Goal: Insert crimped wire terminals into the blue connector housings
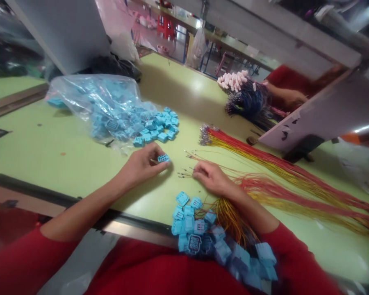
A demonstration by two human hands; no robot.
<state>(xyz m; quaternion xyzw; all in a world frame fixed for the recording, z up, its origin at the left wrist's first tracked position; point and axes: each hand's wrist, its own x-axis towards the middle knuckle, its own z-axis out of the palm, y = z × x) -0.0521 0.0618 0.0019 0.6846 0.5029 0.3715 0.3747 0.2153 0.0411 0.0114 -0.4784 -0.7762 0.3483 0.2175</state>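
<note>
Between the thumb and fingers of my left hand (144, 164) is a blue connector housing (163, 158), its face of square holes turned up. My right hand (211, 176) is closed over thin wires (186, 175) whose metal-tipped ends stick out to the left of the fingers. A few more loose wire ends (190, 155) lie on the table just beyond it. Below my right hand, a cluster of blue housings (189, 223) with yellow and orange wires (230, 215) hangs at the table's front edge, against my red clothing.
A clear plastic bag (92, 94) spills blue housings (160, 127) on the green table (33, 143). Bundles of red and yellow wires (249, 147) stretch to the right. Beyond a panel (313, 110), another person's arm (284, 96) is near dark wires with pale pink connectors (233, 80).
</note>
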